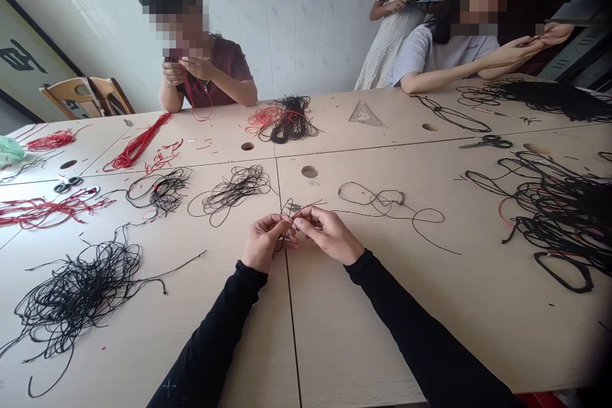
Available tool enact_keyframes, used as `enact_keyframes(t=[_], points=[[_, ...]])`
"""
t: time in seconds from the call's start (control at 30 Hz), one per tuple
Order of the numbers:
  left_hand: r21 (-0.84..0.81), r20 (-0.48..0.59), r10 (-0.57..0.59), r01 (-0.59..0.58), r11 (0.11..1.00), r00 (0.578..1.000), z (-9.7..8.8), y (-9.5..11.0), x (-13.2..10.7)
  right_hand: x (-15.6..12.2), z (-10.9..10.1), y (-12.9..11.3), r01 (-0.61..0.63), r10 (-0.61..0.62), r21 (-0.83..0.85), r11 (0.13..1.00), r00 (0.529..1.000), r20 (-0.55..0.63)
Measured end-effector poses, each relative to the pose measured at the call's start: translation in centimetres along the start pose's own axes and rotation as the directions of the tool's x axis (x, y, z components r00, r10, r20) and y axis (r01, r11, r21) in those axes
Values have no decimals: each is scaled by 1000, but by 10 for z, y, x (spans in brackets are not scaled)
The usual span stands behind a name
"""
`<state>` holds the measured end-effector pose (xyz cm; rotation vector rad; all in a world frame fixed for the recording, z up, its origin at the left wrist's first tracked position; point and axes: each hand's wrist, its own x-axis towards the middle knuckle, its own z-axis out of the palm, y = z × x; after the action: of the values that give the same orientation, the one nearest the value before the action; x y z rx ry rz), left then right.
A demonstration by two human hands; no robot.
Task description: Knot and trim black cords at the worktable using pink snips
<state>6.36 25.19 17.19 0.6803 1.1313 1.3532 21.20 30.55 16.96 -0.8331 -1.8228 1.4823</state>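
My left hand (pixel 264 241) and my right hand (pixel 327 233) meet over the middle of the pale wooden table (pixel 382 306), fingertips pinched together on a thin black cord (pixel 289 208). The cord loops up between the fingers and a short end hangs below my left hand. Both arms wear black sleeves. A loose black cord (pixel 389 203) trails in loops on the table to the right of my hands.
Tangles of black cord lie at the left front (pixel 79 290), centre (pixel 236 188) and right (pixel 559 210). Red cord bundles (pixel 136 143) lie at the left. Scissors (pixel 488 141) and a clear triangle ruler (pixel 364 115) lie further back. Three other people are at the far side.
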Motion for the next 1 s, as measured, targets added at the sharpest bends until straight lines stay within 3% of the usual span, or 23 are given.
enact_keyframes(t=[0.1,0.37,1.0], points=[[-14,-10,10,-10,1000,1000,0,0,1,0,1,-1,25,-25,-17,1000,1000,16],[-5,22,-37,37,999,999,0,-1,0,1,-1,4,-20,18,-22,1000,995,-94],[2,42,-57,57,998,997,0,-3,1,3,0,7,2,-2,-2,1000,994,-111]])
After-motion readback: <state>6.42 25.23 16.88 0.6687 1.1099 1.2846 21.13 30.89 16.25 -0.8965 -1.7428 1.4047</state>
